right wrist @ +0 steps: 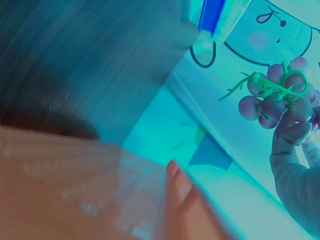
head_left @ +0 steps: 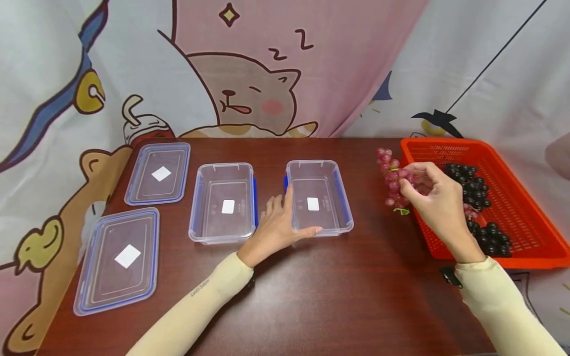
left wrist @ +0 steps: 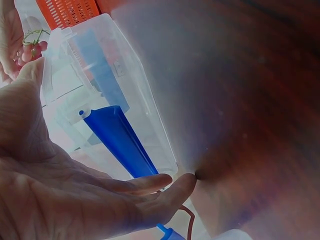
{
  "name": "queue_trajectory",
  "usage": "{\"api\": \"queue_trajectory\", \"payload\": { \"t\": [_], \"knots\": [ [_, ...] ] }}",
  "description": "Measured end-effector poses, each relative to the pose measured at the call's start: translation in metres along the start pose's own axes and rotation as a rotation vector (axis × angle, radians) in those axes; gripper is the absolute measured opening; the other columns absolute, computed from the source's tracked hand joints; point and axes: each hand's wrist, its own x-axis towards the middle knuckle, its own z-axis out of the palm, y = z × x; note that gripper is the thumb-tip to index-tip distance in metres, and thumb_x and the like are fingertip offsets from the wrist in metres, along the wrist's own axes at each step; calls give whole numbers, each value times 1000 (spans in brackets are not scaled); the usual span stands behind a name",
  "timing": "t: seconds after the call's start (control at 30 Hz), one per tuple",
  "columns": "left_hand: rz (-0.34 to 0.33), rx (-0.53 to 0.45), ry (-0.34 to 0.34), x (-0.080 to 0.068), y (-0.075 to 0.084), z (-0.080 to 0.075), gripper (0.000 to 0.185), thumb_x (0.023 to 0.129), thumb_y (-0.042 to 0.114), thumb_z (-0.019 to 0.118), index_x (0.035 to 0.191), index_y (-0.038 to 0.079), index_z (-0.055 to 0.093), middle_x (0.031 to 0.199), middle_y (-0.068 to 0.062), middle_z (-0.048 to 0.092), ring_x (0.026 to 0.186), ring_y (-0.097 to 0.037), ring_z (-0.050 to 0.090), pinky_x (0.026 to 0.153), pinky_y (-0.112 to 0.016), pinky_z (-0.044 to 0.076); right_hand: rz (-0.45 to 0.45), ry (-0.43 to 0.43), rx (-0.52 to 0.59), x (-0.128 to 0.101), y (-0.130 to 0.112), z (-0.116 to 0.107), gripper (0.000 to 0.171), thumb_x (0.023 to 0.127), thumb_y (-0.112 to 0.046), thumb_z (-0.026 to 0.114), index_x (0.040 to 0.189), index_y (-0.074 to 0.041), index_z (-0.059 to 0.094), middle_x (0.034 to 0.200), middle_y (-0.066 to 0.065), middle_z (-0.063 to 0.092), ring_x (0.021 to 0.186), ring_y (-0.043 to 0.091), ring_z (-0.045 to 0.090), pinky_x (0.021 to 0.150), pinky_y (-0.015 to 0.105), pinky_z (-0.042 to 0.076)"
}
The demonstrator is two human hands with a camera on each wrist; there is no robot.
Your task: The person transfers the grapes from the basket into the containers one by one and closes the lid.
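Your cream sleeves [head_left: 196,301] cross the near edge of the dark wooden table [head_left: 338,301]; beyond them your left hand [head_left: 278,225] lies with fingers straight and relaxed against the near left corner of the right-hand clear container [head_left: 318,195], thumb along its front rim, steadying rather than gripping; the left wrist view shows the same flat palm beside that box's blue side latch [left wrist: 117,140].

Your right hand [head_left: 434,200] pinches a bunch of red grapes [head_left: 393,180] by fingertips curled round it, held in the air just left of the orange basket [head_left: 525,232] and right of the container; the right wrist view shows the green stem [right wrist: 270,85] uppermost above the berries.

Expect the bunch to be light but soft and fragile; berries will likely bruise if squeezed and may drop off a jolted stem; the stem, or a loose cradle under the cluster, looks the safest hold; skins may be slick.

The count: two open clear containers, the other [head_left: 224,200] standing just left of your left hand; two lids with blue seals, one [head_left: 159,172] at the back left, one [head_left: 119,257] nearer; one red bunch in hand; dark grapes [head_left: 474,190] heaped in the one basket, number of bunches unclear; a cartoon-printed curtain [head_left: 249,74] hangs behind.
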Motion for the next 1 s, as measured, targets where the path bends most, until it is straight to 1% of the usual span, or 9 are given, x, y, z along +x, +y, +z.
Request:
{"api": "queue_trajectory", "payload": {
  "t": [0.17, 0.27, 0.47, 0.63, 0.73, 1.0],
  "knots": [
    [5, 7, 6, 0, 2, 0, 138, 83, 80, 78, 177, 12, 3, 166, -32, 37, 157, -53, 27, 118, -74, 30, -50, -11, 16, 0, -4, 12, 25, 97, -6, 81, 121, -5, 75, 102, 7, 76, 81, 1, 66, 75, 8, 49],
    [13, 10, 14, 0, 3, 0, 138, 83, 79, 79, 176, 11, 4, 165, -33, 38, 156, -54, 29, 118, -74, 31, -83, -18, 37, 0, -7, 21, 25, 96, -2, 81, 120, -4, 75, 100, 7, 77, 79, 1, 66, 73, 8, 50],
    [7, 7, 7, 1, 2, 0, 138, 83, 79, 79, 177, 12, 2, 166, -33, 37, 157, -53, 28, 119, -72, 30, -116, -39, 105, 0, -17, 43, 27, 93, -1, 85, 118, -7, 77, 98, 5, 78, 79, 0, 67, 72, 9, 51],
    [2, 10, 1, 2, -1, 1, 139, 83, 80, 78, 177, 13, 0, 166, -32, 37, 157, -51, 28, 120, -71, 30, -141, -73, 157, -1, -23, 60, 27, 92, 0, 86, 115, -8, 77, 95, 2, 77, 75, 4, 66, 70, 11, 53],
    [3, 9, -1, 3, -1, 2, 139, 83, 81, 78, 177, 13, 0, 166, -31, 37, 157, -51, 28, 120, -71, 30, -152, -93, 155, -1, -25, 67, 25, 92, 1, 85, 113, -8, 76, 95, -1, 76, 74, 7, 65, 69, 12, 53],
    [1, -2, 0, 1, 0, 0, 139, 83, 80, 78, 177, 12, 1, 167, -30, 37, 157, -50, 27, 119, -73, 29, -186, -133, 159, 0, -28, 81, 24, 93, 2, 83, 112, -8, 75, 95, -2, 74, 72, 11, 65, 68, 14, 54]
  ]
}}
